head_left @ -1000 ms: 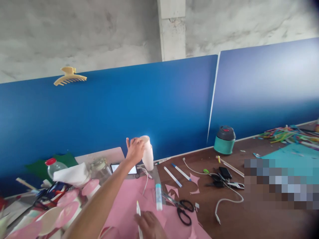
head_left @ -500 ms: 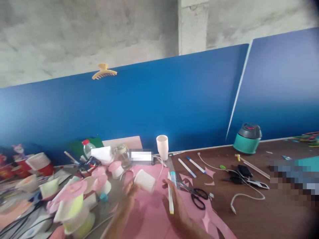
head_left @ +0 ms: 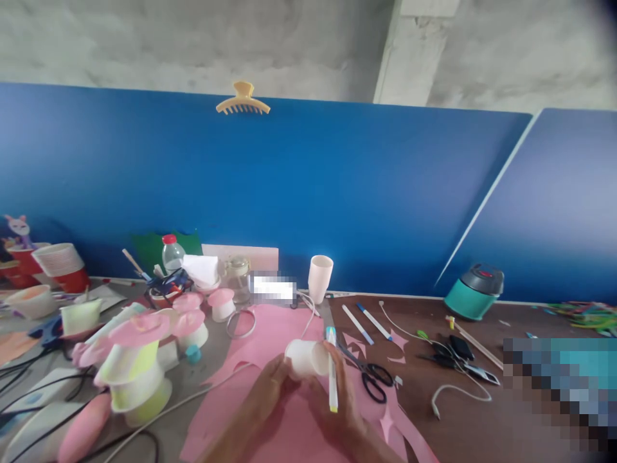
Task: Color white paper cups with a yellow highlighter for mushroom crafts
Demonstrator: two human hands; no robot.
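Head view gives me the left hand (head_left: 270, 386) clamped on a white cup (head_left: 303, 358), tipped on its side above the pink paper (head_left: 270, 418). The right hand (head_left: 340, 399) closes on a white marker (head_left: 333, 382) with a yellow end, its fingers also against the cup. Just beside that hand I see black-handled scissors (head_left: 376, 381) lying over pink paper, with pink scraps (head_left: 357, 347) and two blue-and-white pens (head_left: 366, 323) farther back. Behind the cup I make out an upright stack of pale cups (head_left: 320, 278) by the partition, and a glass jar (head_left: 237, 280) to its left. Pink-topped cups (head_left: 137, 370) crowd the left side, and a white cable (head_left: 193, 399) runs from there onto the paper. A teal container (head_left: 472, 292) with a dark lid stands well apart on the right. The desk (head_left: 409, 405) is brown on the right, grey on the left. A blue partition (head_left: 289, 173) backs it, a yellow hair clip (head_left: 243, 99) on its top edge, and bare concrete (head_left: 168, 45) rises above.
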